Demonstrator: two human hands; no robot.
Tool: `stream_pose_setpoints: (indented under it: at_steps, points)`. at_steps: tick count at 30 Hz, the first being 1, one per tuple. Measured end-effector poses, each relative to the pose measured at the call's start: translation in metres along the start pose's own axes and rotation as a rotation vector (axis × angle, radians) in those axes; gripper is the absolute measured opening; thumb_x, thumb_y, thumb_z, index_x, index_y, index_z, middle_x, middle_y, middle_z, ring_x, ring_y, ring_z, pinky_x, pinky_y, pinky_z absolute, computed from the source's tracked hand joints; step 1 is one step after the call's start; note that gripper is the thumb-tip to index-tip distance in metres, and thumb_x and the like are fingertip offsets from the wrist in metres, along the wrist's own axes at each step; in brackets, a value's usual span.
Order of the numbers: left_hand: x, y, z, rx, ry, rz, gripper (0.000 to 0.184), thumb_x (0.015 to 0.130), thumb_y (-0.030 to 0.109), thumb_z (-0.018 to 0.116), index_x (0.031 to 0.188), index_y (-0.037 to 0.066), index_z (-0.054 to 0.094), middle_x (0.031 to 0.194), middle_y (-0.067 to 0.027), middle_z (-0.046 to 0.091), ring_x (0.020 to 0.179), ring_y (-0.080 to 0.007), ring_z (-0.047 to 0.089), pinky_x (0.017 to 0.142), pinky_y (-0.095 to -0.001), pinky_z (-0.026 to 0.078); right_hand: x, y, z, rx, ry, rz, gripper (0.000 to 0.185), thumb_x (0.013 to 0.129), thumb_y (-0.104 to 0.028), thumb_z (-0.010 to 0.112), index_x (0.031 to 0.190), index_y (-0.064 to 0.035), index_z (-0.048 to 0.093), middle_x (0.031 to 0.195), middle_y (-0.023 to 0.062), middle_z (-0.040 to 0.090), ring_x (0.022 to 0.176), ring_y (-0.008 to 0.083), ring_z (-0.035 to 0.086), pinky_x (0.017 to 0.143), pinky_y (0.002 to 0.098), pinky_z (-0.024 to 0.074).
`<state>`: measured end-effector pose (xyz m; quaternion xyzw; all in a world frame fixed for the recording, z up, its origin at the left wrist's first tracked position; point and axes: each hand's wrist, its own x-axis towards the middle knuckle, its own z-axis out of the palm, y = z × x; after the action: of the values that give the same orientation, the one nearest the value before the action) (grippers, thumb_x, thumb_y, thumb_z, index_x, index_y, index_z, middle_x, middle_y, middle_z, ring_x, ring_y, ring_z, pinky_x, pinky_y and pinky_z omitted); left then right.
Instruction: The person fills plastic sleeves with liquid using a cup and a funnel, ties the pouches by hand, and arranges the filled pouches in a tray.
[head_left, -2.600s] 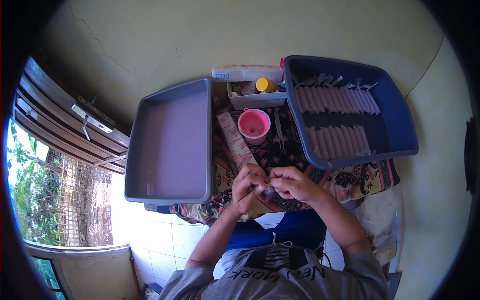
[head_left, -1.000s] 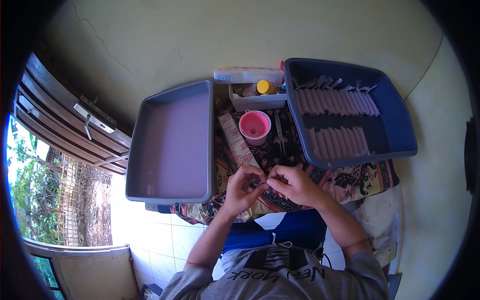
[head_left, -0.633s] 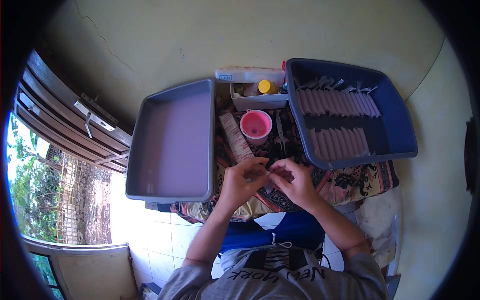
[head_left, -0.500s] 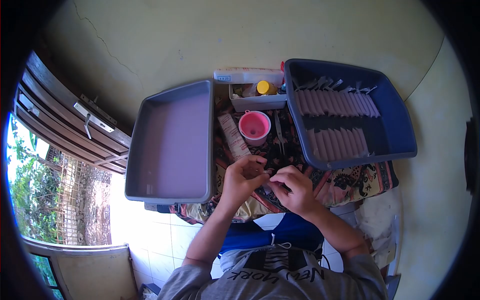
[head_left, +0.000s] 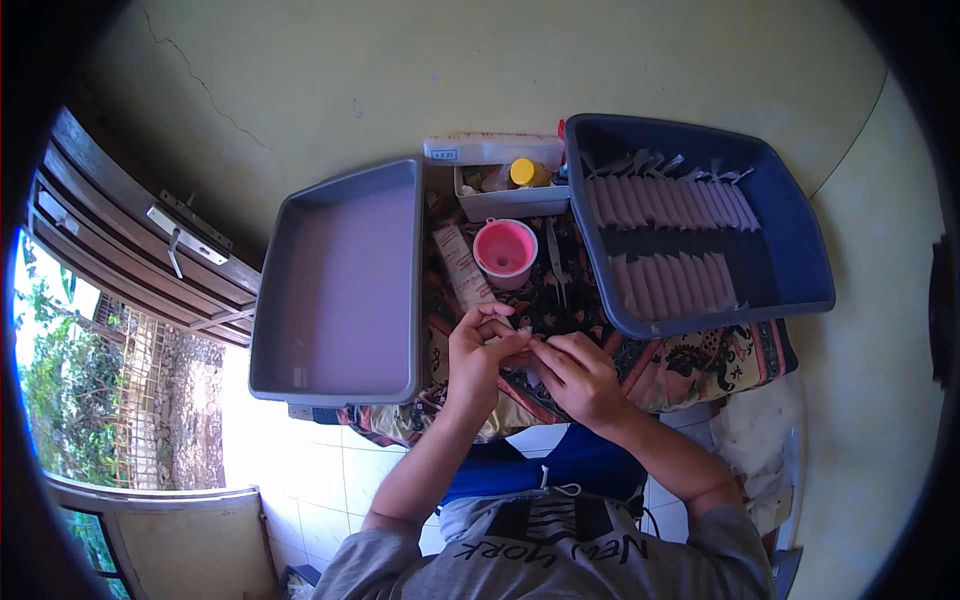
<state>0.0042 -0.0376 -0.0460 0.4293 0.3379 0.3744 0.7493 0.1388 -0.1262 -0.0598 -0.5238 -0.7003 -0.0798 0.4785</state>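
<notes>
My left hand (head_left: 480,350) and my right hand (head_left: 580,375) meet over the near edge of the table, thumbs and fingertips pinched together. Between them is the end of a narrow plastic bag (head_left: 533,379), mostly hidden by my fingers; a pale purple bit shows below. Just beyond my left hand lies a long printed plastic packet (head_left: 464,268). A pink funnel (head_left: 505,247) sits in a white cup ahead of my hands. To its right, a pair of scissors or tongs (head_left: 556,262) lies on the patterned cloth (head_left: 640,375).
At left stands a grey tub (head_left: 420,300) of pale purple liquid. The blue-grey tub (head_left: 790,240) at right holds two rows of filled, tied purple tubes (head_left: 670,205). Behind, a box (head_left: 515,205) contains a yellow-capped jar (head_left: 529,172), with a plastic roll (head_left: 490,150) at the wall.
My right hand has shifted slightly left, and its fingertips now press against those of my left hand. The view has moved a little.
</notes>
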Motion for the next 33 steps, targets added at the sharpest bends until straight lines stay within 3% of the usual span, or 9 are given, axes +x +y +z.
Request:
stream_pose_setpoints:
  at_steps: [8, 11, 17, 19, 23, 25, 29, 31, 33]
  points:
    - [-0.001, 0.003, 0.004, 0.004, -0.034, 0.002, 0.034, 0.080, -0.009, 0.062, 0.108, 0.004, 0.048, 0.077, -0.0052, 0.061, 0.069, -0.0137, 0.064, 0.054, -0.0220, 0.053, 0.006, 0.001, 0.000, 0.079, -0.054, 0.064, 0.023, 0.072, 0.000, 0.070, 0.094, 0.0004, 0.062, 0.087, 0.0093, 0.057, 0.075, 0.0238, 0.061, 0.062, 0.0325, 0.0508]
    - [0.002, -0.004, -0.002, -0.109, -0.050, 0.056, 0.034, 0.081, -0.010, 0.062, 0.106, 0.006, 0.046, 0.083, -0.0064, 0.063, 0.070, -0.0140, 0.063, 0.053, -0.0225, 0.050, 0.013, 0.005, -0.006, 0.165, -0.165, 0.092, 0.020, 0.075, -0.002, 0.068, 0.094, -0.0002, 0.061, 0.086, 0.0100, 0.057, 0.074, 0.0259, 0.060, 0.061, 0.0352, 0.0499]
    - [0.005, -0.007, -0.008, -0.278, -0.140, -0.026, 0.035, 0.081, -0.017, 0.051, 0.097, 0.012, 0.039, 0.085, -0.0086, 0.063, 0.072, -0.0161, 0.064, 0.044, -0.0187, 0.041, 0.024, 0.010, -0.022, 0.198, -0.350, 0.008, 0.015, 0.079, -0.007, 0.066, 0.091, -0.0027, 0.059, 0.076, 0.0106, 0.057, 0.071, 0.0298, 0.058, 0.061, 0.0405, 0.0489]
    - [0.004, -0.007, -0.009, -0.351, -0.149, -0.073, 0.035, 0.081, -0.018, 0.051, 0.095, 0.012, 0.039, 0.085, -0.0084, 0.062, 0.070, -0.0170, 0.063, 0.043, -0.0192, 0.041, 0.027, 0.011, -0.029, 0.207, -0.534, 0.015, 0.013, 0.080, -0.010, 0.066, 0.089, -0.0040, 0.058, 0.070, 0.0105, 0.059, 0.066, 0.0305, 0.061, 0.059, 0.0417, 0.0489]
    - [-0.002, -0.009, -0.009, -0.327, -0.195, -0.008, 0.034, 0.081, -0.017, 0.052, 0.093, 0.012, 0.039, 0.088, -0.0092, 0.062, 0.072, -0.0176, 0.063, 0.044, -0.0205, 0.042, 0.023, 0.012, -0.029, 0.355, -0.538, 0.070, 0.014, 0.081, -0.013, 0.066, 0.088, -0.0049, 0.057, 0.067, 0.0112, 0.061, 0.062, 0.0307, 0.063, 0.056, 0.0418, 0.0493]
    - [-0.004, -0.012, -0.004, -0.231, -0.145, 0.120, 0.031, 0.083, -0.016, 0.052, 0.093, 0.011, 0.039, 0.093, -0.0106, 0.062, 0.079, -0.0170, 0.063, 0.049, -0.0226, 0.045, 0.014, 0.013, -0.019, 0.252, -0.425, 0.163, 0.015, 0.081, -0.012, 0.067, 0.089, -0.0051, 0.057, 0.068, 0.0112, 0.063, 0.062, 0.0295, 0.065, 0.055, 0.0400, 0.0500]
    - [-0.007, -0.016, -0.003, -0.200, -0.083, 0.144, 0.027, 0.086, -0.011, 0.054, 0.101, 0.008, 0.043, 0.097, -0.0113, 0.062, 0.085, -0.0154, 0.063, 0.059, -0.0235, 0.048, 0.012, 0.013, -0.010, 0.191, -0.290, 0.179, 0.016, 0.080, -0.010, 0.068, 0.090, -0.0047, 0.057, 0.069, 0.0115, 0.063, 0.062, 0.0291, 0.064, 0.054, 0.0394, 0.0498]
    - [-0.008, -0.013, -0.002, -0.086, -0.066, 0.135, 0.031, 0.089, -0.007, 0.055, 0.116, 0.004, 0.044, 0.100, -0.0120, 0.063, 0.089, -0.0152, 0.062, 0.072, -0.0252, 0.050, 0.012, 0.013, -0.008, 0.162, -0.210, 0.132, 0.014, 0.081, -0.008, 0.067, 0.090, -0.0040, 0.057, 0.070, 0.0117, 0.062, 0.062, 0.0294, 0.064, 0.053, 0.0402, 0.0491]
    - [-0.007, -0.016, -0.004, -0.069, -0.082, 0.122, 0.036, 0.088, -0.007, 0.058, 0.120, 0.002, 0.045, 0.102, -0.0124, 0.064, 0.094, -0.0153, 0.062, 0.076, -0.0246, 0.051, 0.010, 0.013, -0.004, 0.152, -0.184, 0.136, 0.014, 0.081, -0.008, 0.067, 0.091, -0.0040, 0.058, 0.070, 0.0118, 0.062, 0.063, 0.0296, 0.064, 0.053, 0.0405, 0.0489]
